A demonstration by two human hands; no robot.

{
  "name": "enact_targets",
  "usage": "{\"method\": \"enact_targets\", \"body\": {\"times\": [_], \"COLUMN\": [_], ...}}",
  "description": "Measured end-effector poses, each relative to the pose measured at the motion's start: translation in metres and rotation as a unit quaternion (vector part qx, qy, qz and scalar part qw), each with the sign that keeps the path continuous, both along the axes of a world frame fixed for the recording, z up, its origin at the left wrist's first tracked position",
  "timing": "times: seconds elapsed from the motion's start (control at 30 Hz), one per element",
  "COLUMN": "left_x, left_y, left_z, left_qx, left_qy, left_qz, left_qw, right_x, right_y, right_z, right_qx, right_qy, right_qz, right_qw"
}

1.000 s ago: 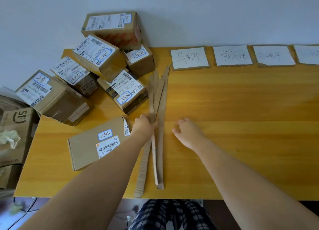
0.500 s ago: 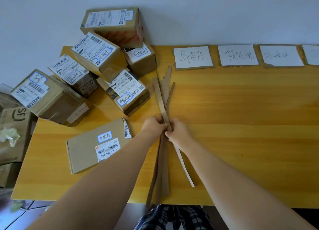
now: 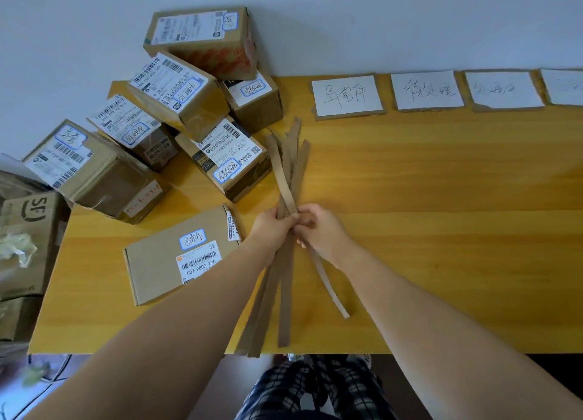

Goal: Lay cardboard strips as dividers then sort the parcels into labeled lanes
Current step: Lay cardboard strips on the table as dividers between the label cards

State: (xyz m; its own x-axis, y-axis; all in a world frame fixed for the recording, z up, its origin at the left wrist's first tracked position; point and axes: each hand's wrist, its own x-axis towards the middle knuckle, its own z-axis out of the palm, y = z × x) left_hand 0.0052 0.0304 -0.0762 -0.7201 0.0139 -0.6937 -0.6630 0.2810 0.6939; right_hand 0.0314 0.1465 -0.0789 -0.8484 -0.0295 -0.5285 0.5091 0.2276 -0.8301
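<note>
The right hand (image 3: pixel 321 233) has joined the left hand (image 3: pixel 274 227): left grips the cardboard strips (image 3: pixel 285 167), right pinches one toward five o'clock, likely the first divider

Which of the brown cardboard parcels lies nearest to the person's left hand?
The flat, wide brown parcel labelled 507-P802 T70, lying alone beside the left hand, which grips cardboard strips. The other parcels are boxier and piled farther back by the wall.
</note>
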Motion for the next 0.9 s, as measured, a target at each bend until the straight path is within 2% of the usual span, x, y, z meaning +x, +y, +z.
{"method": "enact_targets", "body": {"times": [0.13,0.37,0.63,0.9], "left_x": [0.007,0.011,0.011,0.005], "left_y": [-0.006,-0.02,-0.032,-0.034], "left_z": [0.028,0.083,0.135,0.145], "left_qx": [0.045,0.123,0.084,0.033], "left_qy": [0.044,0.139,0.235,0.262], "left_qz": [-0.008,-0.002,-0.081,-0.131], "left_qw": [0.998,0.983,0.965,0.956], "right_x": [-0.002,0.0,-0.005,-0.015], "right_y": [0.01,0.017,0.007,-0.004], "right_z": [0.028,0.09,0.149,0.154], "right_qx": [0.011,-0.043,-0.047,-0.005], "right_qy": [0.019,0.077,0.134,0.158], "right_qz": [0.023,-0.023,-0.001,-0.008], "right_qw": [0.999,0.996,0.99,0.987]}}
